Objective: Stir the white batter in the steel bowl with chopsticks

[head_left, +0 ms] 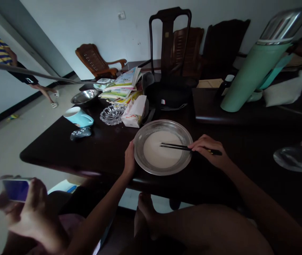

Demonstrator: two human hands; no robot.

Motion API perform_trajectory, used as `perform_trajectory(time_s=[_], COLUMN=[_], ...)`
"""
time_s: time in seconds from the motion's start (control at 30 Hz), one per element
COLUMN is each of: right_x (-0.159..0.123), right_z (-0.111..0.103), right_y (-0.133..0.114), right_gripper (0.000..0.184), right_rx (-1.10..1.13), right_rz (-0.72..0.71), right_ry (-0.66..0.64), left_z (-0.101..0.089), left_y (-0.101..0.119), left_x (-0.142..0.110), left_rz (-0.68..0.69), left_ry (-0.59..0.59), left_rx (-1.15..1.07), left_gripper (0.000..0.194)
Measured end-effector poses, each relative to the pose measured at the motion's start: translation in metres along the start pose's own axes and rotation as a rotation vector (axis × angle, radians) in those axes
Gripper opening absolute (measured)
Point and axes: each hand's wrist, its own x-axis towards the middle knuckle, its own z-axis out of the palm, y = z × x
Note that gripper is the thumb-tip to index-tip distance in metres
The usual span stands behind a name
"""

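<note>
A wide metal bowl [163, 171] stands near the front edge of the dark table, with a milky white liquid [156, 154] in it. My left hand [130, 159] holds the bowl's left side, its fingers partly hidden behind the wall. In my right hand [210, 150] is a pair of black chopsticks [177, 146], gripped near their thick ends. They reach over the bowl's right rim, and their tips are at the liquid near the middle.
Behind the bowl are a tissue box [133, 113], a glass dish [112, 115], booklets [124, 83] and another metal bowl [85, 97]. A blue mug [78, 117] and game controller [80, 134] lie left. A green thermos [257, 74] stands right. Another person's hands hold a phone [16, 189] lower left.
</note>
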Motion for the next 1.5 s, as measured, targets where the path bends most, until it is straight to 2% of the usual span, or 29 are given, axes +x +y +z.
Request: perform_trajectory(time_s=[0.13,0.17,0.3,0.37,0.43,0.53,0.6,0.7,0.8,0.87,0.93,1.03,1.13,1.23,1.33,1.4,1.5], right_x=[-0.003,-0.004,0.004,0.011,0.018,0.026,0.031,0.036,0.039,0.037,0.032,0.026,0.024,0.026,0.028,0.028,0.027], right_z=[-0.004,-0.004,0.004,0.006,0.004,-0.001,0.000,0.005,0.005,0.001,-0.004,-0.005,-0.001,-0.001,-0.006,-0.006,-0.004], right_y=[0.004,0.004,-0.003,-0.009,-0.012,-0.011,-0.008,-0.003,0.003,0.006,0.008,0.009,0.011,0.014,0.014,0.013,0.013], right_gripper=[0.034,0.036,0.026,0.021,0.026,0.041,0.044,0.032,0.027,0.034,0.040,0.042,0.032,0.029,0.041,0.044,0.035], right_rx=[0.106,0.156,0.136,0.069,0.043,0.111,0.149,0.082,0.014,0.033,0.096,0.169,0.101,0.061,0.152,0.192,0.119], right_rz=[0.026,0.035,0.061,0.034,0.037,0.123,0.150,0.082,-0.003,0.002,0.042,0.079,0.064,0.057,0.103,0.121,0.091], right_ry=[0.211,0.226,0.014,-0.024,0.024,0.089,0.037,-0.050,0.061,0.145,0.172,0.099,-0.002,0.062,0.161,0.131,0.016], left_z=[-0.001,-0.001,-0.002,-0.002,-0.003,-0.002,-0.002,-0.001,-0.001,-0.002,-0.002,-0.002,-0.003,-0.003,-0.003,-0.003,-0.002], left_y=[0.001,0.000,-0.005,-0.004,-0.001,0.006,0.010,0.012,0.011,0.009,0.006,-0.002,-0.005,-0.003,0.001,0.001,-0.003], left_x=[0.000,0.001,0.001,0.001,0.000,-0.002,-0.003,-0.004,-0.004,-0.004,-0.003,-0.001,0.000,-0.001,-0.002,-0.002,0.000], left_rz=[0.035,0.039,0.044,0.048,0.053,0.060,0.062,0.046,0.039,0.037,0.035,0.029,0.002,-0.002,0.014,0.010,-0.018], left_ry=[0.000,0.000,-0.004,-0.008,-0.014,-0.017,-0.010,0.001,-0.003,-0.003,0.000,0.004,0.006,0.014,0.012,0.005,0.013], left_rx=[0.014,0.010,-0.023,-0.030,-0.018,-0.009,-0.021,-0.040,-0.038,-0.024,-0.020,-0.041,-0.066,-0.047,-0.016,-0.024,-0.062], left_gripper=[0.050,0.050,0.050,0.051,0.051,0.048,0.046,0.047,0.048,0.048,0.046,0.046,0.049,0.048,0.047,0.047,0.051])
